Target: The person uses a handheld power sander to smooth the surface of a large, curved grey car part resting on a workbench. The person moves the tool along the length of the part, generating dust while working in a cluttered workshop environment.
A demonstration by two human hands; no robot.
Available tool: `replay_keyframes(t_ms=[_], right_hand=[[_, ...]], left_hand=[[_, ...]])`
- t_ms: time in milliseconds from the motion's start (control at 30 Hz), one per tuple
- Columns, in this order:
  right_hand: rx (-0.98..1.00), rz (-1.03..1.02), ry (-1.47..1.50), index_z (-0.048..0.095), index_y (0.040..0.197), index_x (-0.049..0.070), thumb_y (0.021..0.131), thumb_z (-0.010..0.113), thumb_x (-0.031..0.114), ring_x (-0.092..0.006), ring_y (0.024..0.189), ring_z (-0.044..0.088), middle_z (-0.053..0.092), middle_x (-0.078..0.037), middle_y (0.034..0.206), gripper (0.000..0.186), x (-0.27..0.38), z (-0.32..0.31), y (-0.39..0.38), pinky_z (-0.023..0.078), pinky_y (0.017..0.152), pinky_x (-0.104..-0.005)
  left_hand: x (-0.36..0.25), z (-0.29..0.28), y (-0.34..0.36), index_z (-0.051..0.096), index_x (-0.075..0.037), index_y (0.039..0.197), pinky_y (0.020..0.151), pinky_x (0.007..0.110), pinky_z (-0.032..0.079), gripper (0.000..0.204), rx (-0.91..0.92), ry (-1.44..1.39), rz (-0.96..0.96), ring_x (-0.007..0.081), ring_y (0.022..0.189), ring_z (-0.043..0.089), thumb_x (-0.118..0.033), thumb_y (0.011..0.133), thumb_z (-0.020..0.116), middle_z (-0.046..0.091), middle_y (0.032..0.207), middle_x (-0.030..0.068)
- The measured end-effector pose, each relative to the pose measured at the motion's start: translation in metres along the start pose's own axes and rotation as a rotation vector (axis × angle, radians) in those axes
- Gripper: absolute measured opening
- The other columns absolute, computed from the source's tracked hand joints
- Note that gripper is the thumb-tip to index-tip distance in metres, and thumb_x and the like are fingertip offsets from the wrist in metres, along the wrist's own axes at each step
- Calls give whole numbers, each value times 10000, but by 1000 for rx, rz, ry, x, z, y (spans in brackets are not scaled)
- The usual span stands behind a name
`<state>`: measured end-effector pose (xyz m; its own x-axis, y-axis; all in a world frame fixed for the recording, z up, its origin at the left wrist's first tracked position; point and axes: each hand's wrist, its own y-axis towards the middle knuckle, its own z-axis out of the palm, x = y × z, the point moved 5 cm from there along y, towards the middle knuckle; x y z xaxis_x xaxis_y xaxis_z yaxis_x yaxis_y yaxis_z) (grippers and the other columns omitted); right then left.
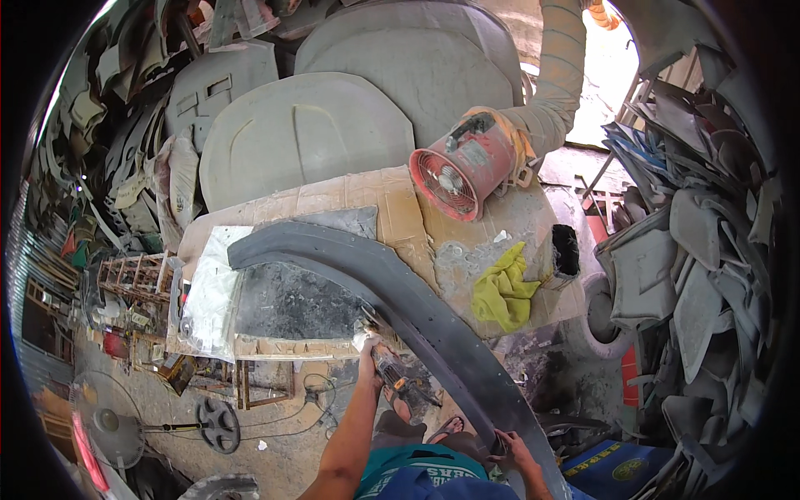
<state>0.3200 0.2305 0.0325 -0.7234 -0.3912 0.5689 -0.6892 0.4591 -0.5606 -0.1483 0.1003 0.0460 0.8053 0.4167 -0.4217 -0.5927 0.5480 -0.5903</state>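
A long, curved dark-grey panel (400,279), shaped like a wheel-arch flare, lies on the cardboard-covered worktable (400,200) and reaches over its near edge toward my right side. My left hand (367,348) is wrapped around an orange-and-black hand-held power tool (395,379). The tool's head is by the panel's inner edge; whether it touches cannot be made out. Down at the lower right, my right hand (515,454) grips the panel's near end by its inner edge. A dark, dusty sheet (296,304) lies under the panel's arch.
A red blower fan (454,179) with a wide hose (560,75) stands at the back. A yellow-green cloth (506,290) and a black-topped block (565,252) lie right. Large grey panels (304,137) lean behind; stacked parts (696,267) crowd the right. A pedestal fan (107,421) stands lower left.
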Motion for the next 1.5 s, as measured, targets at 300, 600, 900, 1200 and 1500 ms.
replay_keyframes(t_ms=[300,600,900,1200,1500], right_hand=[[240,-148,459,491,1438,-43,761,827,588,-349,1249,584,547,-266,1398,985,260,-7,104,469,1044,-404],[134,-116,164,496,1339,-81,656,891,521,-358,1076,671,666,-277,1156,993,267,74,175,514,928,-408],[102,-76,11,539,1227,-85,679,845,430,-411,986,686,687,-285,1039,812,279,60,176,531,871,-439],[95,-127,98,511,1267,-91,690,828,492,-441,1031,669,681,-302,1081,879,295,47,182,525,877,-469],[124,-66,149,503,1264,-100,710,805,461,-443,1032,667,678,-309,1079,844,283,57,169,524,879,-471]], left_hand=[[21,-40,-17,552,-61,1029,703,404,591,246,64,58,-79,275,751,688,-268,919,629,660,825,127],[37,-54,-20,634,-33,929,706,398,585,162,-29,13,-177,267,744,687,-164,868,707,681,848,131],[37,-49,-10,633,-55,925,654,372,578,119,-18,-6,-133,242,705,684,-146,875,692,673,812,107],[42,-59,15,556,-80,991,707,415,591,201,-22,29,-140,271,757,687,-215,878,652,654,832,131],[42,-51,2,513,-65,1081,686,421,594,278,-23,82,-188,281,725,678,-153,862,660,646,831,135]])
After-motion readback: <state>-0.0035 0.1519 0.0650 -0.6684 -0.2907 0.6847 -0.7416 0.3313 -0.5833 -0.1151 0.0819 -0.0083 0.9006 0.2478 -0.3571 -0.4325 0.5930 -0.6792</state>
